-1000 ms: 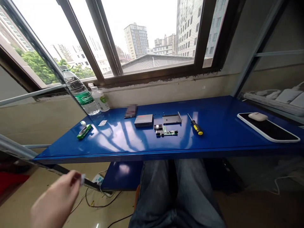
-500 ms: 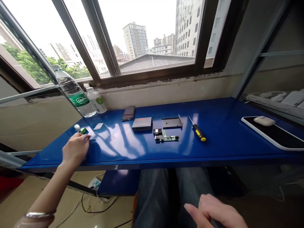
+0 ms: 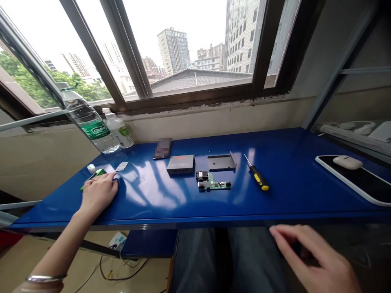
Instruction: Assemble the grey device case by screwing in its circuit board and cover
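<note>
On the left of the blue desk, my left hand (image 3: 100, 192) lies palm down with fingers stretched over a green object (image 3: 99, 173), partly hidden beneath it. Close by are a small white piece (image 3: 91, 168) and a small white packet (image 3: 122, 166). My right hand (image 3: 319, 254) hovers in front of the desk's edge at lower right, thumb and forefinger tips together, nothing visible in them. Between the hands lie a green circuit board (image 3: 216, 185), a grey metal box (image 3: 181, 164), a flat metal cover (image 3: 221, 162) with a raised edge, and a black-and-yellow screwdriver (image 3: 258, 177).
A large water bottle (image 3: 94, 128) and a white pump bottle (image 3: 120, 132) stand at back left. A blurred dark item (image 3: 163, 148) lies behind the box. Tiny dark bits (image 3: 200, 154) lie near the cover. At right, a white earbud case (image 3: 347, 162) rests on a white-edged tablet (image 3: 366, 185).
My left hand has flattened over the green object. My right hand has moved up and right, toward the desk's edge. The view has shifted slightly.
</note>
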Demonstrator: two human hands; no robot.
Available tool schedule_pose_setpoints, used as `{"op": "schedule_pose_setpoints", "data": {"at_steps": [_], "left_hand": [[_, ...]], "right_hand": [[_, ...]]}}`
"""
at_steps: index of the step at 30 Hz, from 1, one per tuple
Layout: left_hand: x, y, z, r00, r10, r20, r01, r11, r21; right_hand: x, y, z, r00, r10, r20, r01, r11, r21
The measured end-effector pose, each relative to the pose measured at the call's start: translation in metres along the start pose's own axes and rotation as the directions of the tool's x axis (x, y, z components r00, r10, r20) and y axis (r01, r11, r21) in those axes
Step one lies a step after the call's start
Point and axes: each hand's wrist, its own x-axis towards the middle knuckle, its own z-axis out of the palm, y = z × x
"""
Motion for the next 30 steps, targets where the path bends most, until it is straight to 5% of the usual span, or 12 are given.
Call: {"op": "schedule_pose_setpoints", "data": {"at_steps": [2, 5, 8, 16, 20, 22, 27, 30], "left_hand": [[0.005, -0.001, 0.003, 1.000, 0.011, 0.005, -0.011, 1.000, -0.013], [0.012, -0.001, 0.007, 1.000, -0.018, -0.003, 0.018, 1.000, -0.024], [0.018, 0.001, 0.003, 0.998, -0.052, -0.039, 0.051, 0.998, -0.040], [0.008, 0.052, -0.030, 0.945, 0.172, -0.277, -0.221, 0.963, -0.158], [0.005, 0.090, -0.039, 0.857, 0.423, -0.292, -0.498, 0.826, -0.264], [0.004, 0.110, -0.044, 0.802, 0.559, -0.211, -0.596, 0.717, -0.363], [0.003, 0.154, -0.058, 0.645, 0.762, -0.054, -0.650, 0.510, -0.564], [0.005, 0.173, -0.062, 0.619, 0.784, -0.048, -0.660, 0.486, -0.573]], "right_hand": [[0.031, 0.001, 0.000, 0.997, 0.016, -0.077, -0.022, 0.996, -0.081], [0.074, 0.009, 0.008, 0.994, 0.111, -0.003, -0.108, 0.964, -0.243], [0.105, 0.015, 0.020, 0.992, 0.098, 0.078, -0.064, 0.933, -0.353], [0.143, 0.030, 0.032, 0.947, 0.074, 0.311, 0.025, 0.953, -0.303], [0.168, 0.031, 0.034, 0.957, 0.074, 0.281, -0.057, 0.996, -0.070], [0.184, 0.031, 0.039, 0.964, 0.081, 0.253, -0.094, 0.995, 0.039], [0.224, 0.031, 0.068, 0.958, 0.076, 0.275, -0.107, 0.989, 0.098], [0.238, 0.027, 0.085, 0.955, 0.060, 0.292, -0.097, 0.989, 0.113]]}}
